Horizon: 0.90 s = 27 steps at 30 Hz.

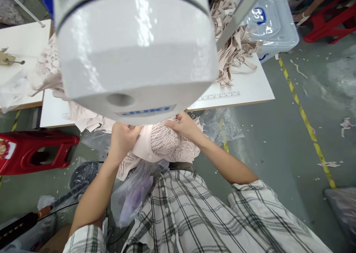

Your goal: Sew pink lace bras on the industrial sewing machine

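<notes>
Lace garment [164, 143] sits at the tabletop [244, 91] edge, partly hidden under the sewing machine head [136, 49]; best kept flat and taut, fed evenly from both sides. Head view: left hand [122, 140] clenched on the left side of the fabric, right hand [183, 126] pinching its top edge, both forearms angled inward.

Pale pink lace garment [164, 143], bunched beneath the sewing-machine head [136, 49]

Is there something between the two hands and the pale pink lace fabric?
No. The left hand and right hand both already grip the pale pink lace fabric; nothing visible lies between.
</notes>
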### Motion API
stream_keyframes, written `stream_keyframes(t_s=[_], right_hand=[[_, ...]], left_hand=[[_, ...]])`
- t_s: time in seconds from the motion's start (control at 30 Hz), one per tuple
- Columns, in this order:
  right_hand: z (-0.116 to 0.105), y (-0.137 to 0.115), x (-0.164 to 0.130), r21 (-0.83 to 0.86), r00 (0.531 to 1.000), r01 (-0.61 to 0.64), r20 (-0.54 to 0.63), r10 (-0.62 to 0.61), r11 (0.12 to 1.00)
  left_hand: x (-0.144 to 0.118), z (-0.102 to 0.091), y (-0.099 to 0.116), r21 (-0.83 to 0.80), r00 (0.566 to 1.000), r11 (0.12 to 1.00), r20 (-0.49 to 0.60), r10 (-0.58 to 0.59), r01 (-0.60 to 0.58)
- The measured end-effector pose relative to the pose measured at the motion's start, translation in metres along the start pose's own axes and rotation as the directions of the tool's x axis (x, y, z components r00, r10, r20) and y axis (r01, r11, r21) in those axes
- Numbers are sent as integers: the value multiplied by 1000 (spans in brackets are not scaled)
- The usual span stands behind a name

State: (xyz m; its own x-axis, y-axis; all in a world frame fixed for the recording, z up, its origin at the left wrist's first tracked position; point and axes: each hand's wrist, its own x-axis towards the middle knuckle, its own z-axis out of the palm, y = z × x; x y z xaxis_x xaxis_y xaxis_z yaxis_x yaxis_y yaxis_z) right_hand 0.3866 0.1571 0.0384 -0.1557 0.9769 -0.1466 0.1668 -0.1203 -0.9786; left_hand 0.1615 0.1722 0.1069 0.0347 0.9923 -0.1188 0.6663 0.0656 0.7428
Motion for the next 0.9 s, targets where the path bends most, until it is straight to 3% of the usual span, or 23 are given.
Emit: stream_keyframes(t_s=[0.07, 0.17, 0.23, 0.33, 0.43, 0.57, 0.73, 0.8, 0.9], right_hand=[[5, 25, -11, 84, 988, -10, 155, -3, 996], [9, 60, -33, 104, 881, -112, 471, 50, 988], [9, 75, -48, 95, 832, -213, 540, 129, 972], [6, 85, -65, 180, 831, -365, 505, 232, 914], [3, 87, -76, 377, 864, -437, 428, 265, 817], [2, 82, -85, 560, 905, -419, 322, 278, 714], [-4, 70, -89, 578, 930, -367, 249, 270, 729], [-10, 65, -90, 566, 939, -344, 201, 279, 750], [-21, 53, -93, 487, 962, -272, 133, 238, 830]], left_hand=[[0, -2, -2, 17, 1000, 1000, -9, 20, -20], [1, -5, -3, 27, 998, 998, -25, 58, -57], [2, -6, -4, 15, 996, 996, -29, 83, -82], [4, -5, -6, 1, 992, 993, -33, 122, -122], [4, -4, -7, 2, 993, 993, -27, 115, -115], [3, -2, -6, 19, 994, 995, -39, 98, -98], [2, -5, -16, 77, 988, 987, -49, 144, -140], [-4, -7, -21, 154, 957, 959, -128, 259, -239], [-28, -5, -15, 241, 840, 865, -228, 492, -441]])
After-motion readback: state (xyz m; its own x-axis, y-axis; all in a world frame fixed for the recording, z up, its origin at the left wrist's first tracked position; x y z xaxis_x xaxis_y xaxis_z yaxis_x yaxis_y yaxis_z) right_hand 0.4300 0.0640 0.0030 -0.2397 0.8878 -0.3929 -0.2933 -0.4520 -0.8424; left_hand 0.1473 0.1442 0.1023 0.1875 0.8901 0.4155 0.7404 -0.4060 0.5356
